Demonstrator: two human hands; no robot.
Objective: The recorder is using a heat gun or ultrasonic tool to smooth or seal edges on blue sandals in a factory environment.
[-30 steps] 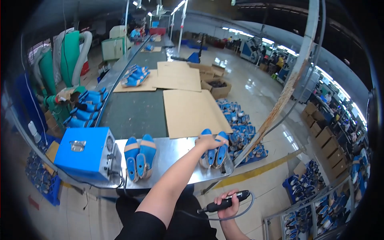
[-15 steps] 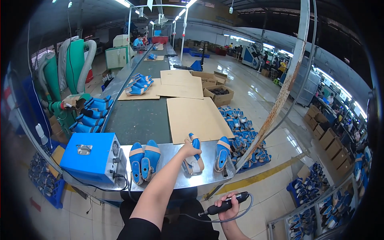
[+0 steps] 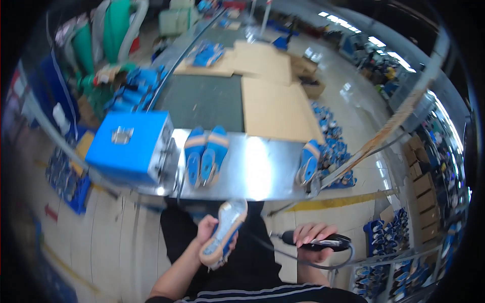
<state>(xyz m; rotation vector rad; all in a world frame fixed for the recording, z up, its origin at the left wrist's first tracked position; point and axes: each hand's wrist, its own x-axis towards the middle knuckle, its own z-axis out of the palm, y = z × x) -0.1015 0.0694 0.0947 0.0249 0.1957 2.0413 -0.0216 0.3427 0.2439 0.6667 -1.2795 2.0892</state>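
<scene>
Held shoe: it is in the lower centre of the frame, below the near edge of the metal table, with its sole turned up to the camera; the name for it is the held shoe.
Long axis of held shoe: it goes slanting, from lower left to upper right; which end is the toe, I cannot tell surely.
Shoe and tool: the black hand tool is to the right of the shoe, at lower right of centre; its thin metal tip points left, toward the shoe, and a gap stays between them.
Nearer hand: the left hand is on the shoe; the right hand is apart from it.
Left grip: closed around the shoe, thumb at its left side, fingers showing at its right side.
Left forearm: it rises from the lower edge toward upper right.
Right grip: fingers wrapped over the tool, thumb below it.
Right forearm: it comes up from the lower edge, right of centre.
Cable: the grey cable bends down from the tool's right end and passes under the right hand.
</scene>
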